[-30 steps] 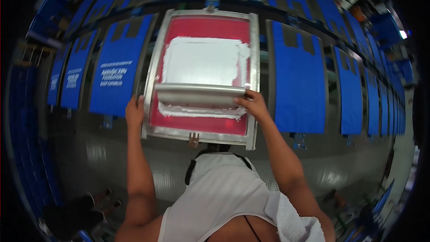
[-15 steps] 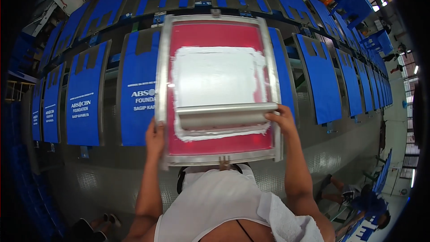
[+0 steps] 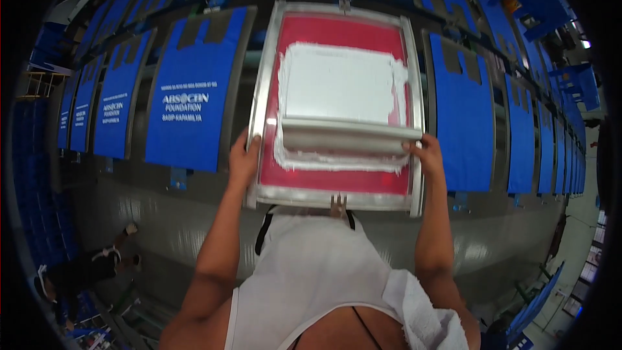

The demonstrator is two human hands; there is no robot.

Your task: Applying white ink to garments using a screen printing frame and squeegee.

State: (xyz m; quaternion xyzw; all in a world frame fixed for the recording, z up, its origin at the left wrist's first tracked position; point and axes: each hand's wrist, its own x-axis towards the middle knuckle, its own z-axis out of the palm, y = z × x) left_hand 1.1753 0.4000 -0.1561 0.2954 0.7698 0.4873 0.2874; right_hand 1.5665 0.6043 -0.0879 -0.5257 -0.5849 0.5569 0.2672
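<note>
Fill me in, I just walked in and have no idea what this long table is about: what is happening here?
A person is screen printing blue bags laid in a row along a long table. The left hand grips the left side of a metal-framed screen with red mesh, and the right hand holds its right side by the end of a squeegee lying across it. White ink covers the mesh. A blue bag to the left already carries a white print; the bag to the right is plain.
</note>
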